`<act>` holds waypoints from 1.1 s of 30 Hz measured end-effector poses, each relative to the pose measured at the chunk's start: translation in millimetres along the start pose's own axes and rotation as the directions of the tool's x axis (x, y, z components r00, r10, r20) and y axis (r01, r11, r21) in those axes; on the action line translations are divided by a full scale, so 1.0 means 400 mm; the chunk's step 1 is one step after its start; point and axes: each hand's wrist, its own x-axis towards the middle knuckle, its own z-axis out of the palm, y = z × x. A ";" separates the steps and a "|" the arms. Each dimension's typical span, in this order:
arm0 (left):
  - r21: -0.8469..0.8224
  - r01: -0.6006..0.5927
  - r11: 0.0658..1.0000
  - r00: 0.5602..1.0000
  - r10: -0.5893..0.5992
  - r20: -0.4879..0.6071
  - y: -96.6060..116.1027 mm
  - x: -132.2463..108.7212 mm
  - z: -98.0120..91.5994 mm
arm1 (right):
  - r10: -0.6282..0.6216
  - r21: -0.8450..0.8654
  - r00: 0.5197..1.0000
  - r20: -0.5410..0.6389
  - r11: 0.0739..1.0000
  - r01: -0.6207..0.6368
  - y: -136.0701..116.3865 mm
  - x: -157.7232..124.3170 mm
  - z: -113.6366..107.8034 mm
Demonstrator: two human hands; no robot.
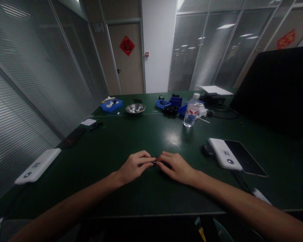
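Both hands meet over the middle of the dark green table [111,134], fingertips almost touching. Between them is a small dark object [155,163] with a light glint, too small to make out. My left hand [136,165] pinches it from the left, thumb and fingers closed. From the right, my right hand [175,166] closes its thumb and fingertips at the same small object. Both forearms come in from the bottom corners of the view.
A water bottle [191,111] stands beyond my right hand. White power banks [39,166] lie at both sides, one beside a phone [246,158]. Farther back are a metal bowl [135,109], blue trays [111,106] and cables. A dark monitor [277,90] rises at right.
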 end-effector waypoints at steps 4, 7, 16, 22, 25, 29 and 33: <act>-0.004 -0.009 1.000 0.999 0.008 -0.040 0.007 0.002 0.001 | -0.001 0.037 1.000 -0.022 0.999 0.002 -0.004 -0.003 0.003; -0.034 -0.010 0.999 0.992 0.006 -0.127 0.015 0.005 0.010 | 0.002 0.124 0.994 -0.110 0.992 0.012 -0.009 -0.003 0.012; -0.113 0.034 0.993 0.969 -0.061 -0.241 0.026 0.016 0.023 | -0.001 0.204 0.977 -0.212 0.978 0.045 -0.010 -0.004 0.016; -0.202 0.105 0.974 0.975 -0.141 -0.172 0.026 0.015 0.018 | -0.013 0.167 0.977 -0.215 0.985 0.050 -0.003 -0.004 0.014; -0.226 0.143 0.964 0.979 -0.171 -0.108 0.024 0.014 0.016 | -0.022 0.125 0.982 -0.187 0.991 0.046 0.001 -0.003 0.010; -0.173 0.210 0.962 0.977 -0.214 -0.003 0.007 0.012 0.012 | -0.007 0.058 0.992 -0.122 0.998 0.014 0.009 0.001 0.004; -0.055 0.257 0.965 0.962 -0.250 0.108 -0.010 0.017 0.004 | 0.034 -0.028 0.999 -0.026 0.999 -0.035 0.020 0.005 0.001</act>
